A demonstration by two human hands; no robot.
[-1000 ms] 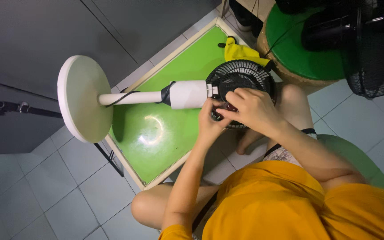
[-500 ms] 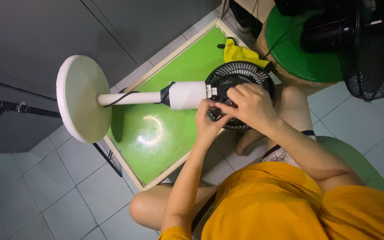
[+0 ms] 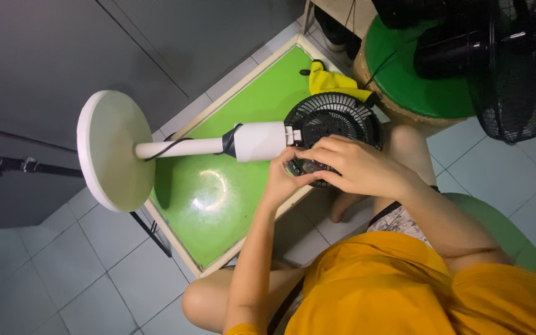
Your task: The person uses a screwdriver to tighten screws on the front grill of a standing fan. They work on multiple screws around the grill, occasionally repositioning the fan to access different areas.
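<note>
white pedestal fan lies on its side across the green table. round base overhangs the table's left edge; black grille head sits at the right edge. left hand grips the underside of the head, fingers curled on it. right hand is closed over the front of the grille, just beside the left, thumbs near. yellow cloth lies at the far right corner, touching the grille.
</note>
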